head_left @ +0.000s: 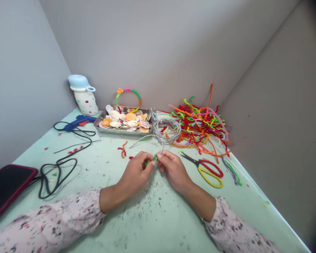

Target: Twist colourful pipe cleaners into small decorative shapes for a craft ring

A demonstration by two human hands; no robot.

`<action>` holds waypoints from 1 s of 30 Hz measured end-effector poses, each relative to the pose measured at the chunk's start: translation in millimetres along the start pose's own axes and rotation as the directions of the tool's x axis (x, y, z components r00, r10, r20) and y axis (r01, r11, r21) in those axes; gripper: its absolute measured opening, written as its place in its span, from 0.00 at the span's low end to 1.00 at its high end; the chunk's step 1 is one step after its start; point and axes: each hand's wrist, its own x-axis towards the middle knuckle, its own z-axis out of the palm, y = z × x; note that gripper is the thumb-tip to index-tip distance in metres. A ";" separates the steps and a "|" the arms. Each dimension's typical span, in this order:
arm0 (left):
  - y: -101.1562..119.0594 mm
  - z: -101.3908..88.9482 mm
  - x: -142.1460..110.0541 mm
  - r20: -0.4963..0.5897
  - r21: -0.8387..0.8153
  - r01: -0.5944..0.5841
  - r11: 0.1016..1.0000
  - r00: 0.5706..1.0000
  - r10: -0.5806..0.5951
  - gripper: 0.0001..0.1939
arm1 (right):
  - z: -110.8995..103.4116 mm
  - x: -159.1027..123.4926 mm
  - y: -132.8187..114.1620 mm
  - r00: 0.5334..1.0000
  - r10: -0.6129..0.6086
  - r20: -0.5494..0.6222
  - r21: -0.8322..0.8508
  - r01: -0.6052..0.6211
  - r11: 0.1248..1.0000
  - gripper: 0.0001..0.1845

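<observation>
From my view, the left hand (135,172) has its fingers closed in a pinch on a short green fuzzy stem (155,158). The right hand (175,168) grips thin grey wire (162,144) at the fingertips, just beside it; the wire leads back to a loose coil (179,131) on the tabletop (173,225). I judge that both pinches work best right at the meeting point (fuzz hides where wire ends), with the left as anchor and the right making small turns. Slack wire matters too: a tug from the coil could drag the stem askew. The scissors (197,163) lie open near the right hand.
</observation>
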 end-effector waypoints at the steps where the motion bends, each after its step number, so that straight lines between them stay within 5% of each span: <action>1: -0.6 0.0 0.6 -0.001 -0.001 -0.002 1.000 1.000 0.002 0.07 | -0.1 0.4 0.4 1.000 0.001 -0.009 0.009 -0.001 1.000 0.12; 30: 0.0 -4.5 3.3 -0.075 0.058 -0.098 0.993 0.992 0.103 0.07 | 0.1 5.2 3.7 0.997 0.064 -0.032 0.049 -0.062 0.997 0.17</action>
